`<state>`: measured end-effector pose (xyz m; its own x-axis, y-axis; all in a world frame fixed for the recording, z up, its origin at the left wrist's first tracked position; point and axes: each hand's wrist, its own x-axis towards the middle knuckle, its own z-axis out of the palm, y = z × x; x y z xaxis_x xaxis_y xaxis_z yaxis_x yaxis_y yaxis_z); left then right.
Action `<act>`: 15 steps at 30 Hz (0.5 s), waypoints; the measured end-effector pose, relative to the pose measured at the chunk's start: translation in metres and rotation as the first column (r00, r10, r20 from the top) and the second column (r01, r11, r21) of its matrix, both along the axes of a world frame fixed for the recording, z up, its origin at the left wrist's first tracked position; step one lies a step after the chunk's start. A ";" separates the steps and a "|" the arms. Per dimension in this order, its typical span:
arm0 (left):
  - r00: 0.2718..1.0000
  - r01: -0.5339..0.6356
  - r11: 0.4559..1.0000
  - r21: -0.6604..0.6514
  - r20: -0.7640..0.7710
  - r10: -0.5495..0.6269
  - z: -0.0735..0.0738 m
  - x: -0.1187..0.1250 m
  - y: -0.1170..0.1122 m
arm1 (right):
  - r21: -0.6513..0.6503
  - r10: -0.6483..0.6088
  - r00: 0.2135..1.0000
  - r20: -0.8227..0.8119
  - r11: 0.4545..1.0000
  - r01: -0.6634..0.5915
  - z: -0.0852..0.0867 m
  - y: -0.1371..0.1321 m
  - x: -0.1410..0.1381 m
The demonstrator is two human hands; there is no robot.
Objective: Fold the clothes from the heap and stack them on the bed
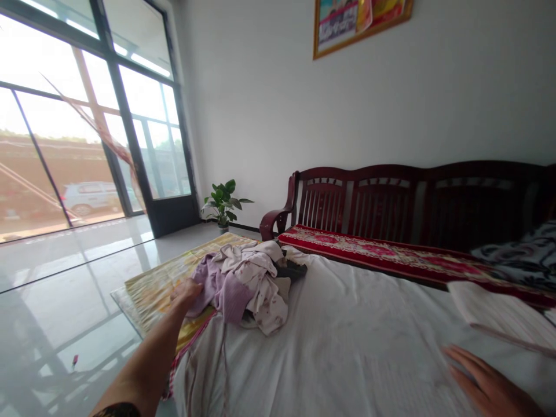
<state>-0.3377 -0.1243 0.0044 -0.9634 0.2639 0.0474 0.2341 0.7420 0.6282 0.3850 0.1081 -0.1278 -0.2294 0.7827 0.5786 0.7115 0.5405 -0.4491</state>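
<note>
Left hand (pixel 186 292) touches the crumpled lilac-and-cream cloth pile (pixel 249 284) on the white sheet (pixel 347 347) before the dark red wooden bench (pixel 391 200); grip unclear. Right hand (pixel 490 382) lies spread, empty. Best gather loose folds together.

The room is lit strongly by the overexposed glass doors (pixel 87 116); edges are bent and blurred.

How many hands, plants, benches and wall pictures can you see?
Hands: 2, the left hand and the right hand
potted plant: 1
wooden bench: 1
framed picture: 1
Total: 5
</note>
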 end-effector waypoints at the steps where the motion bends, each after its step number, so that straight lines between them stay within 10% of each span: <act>1: 1.000 -0.007 1.000 0.024 -0.006 0.007 0.003 -0.002 -0.003 | -0.038 0.007 1.000 0.002 0.999 -0.007 0.002 -0.001 -0.001; 9: 0.972 0.009 0.868 0.496 -0.210 0.110 0.056 -0.009 -0.004 | -0.095 0.007 1.000 -0.014 0.995 -0.009 0.018 -0.014 -0.010; 15: 0.905 0.369 0.487 0.792 -0.426 0.007 0.123 0.042 0.025 | -0.124 -0.001 0.996 0.090 0.992 0.012 0.037 -0.028 -0.016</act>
<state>-0.2955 -0.0995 0.1273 -0.7639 0.0799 0.6404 0.6198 -0.1855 0.7625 0.3693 0.0800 -0.0905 -0.2706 0.8489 0.4539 0.7552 0.4796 -0.4467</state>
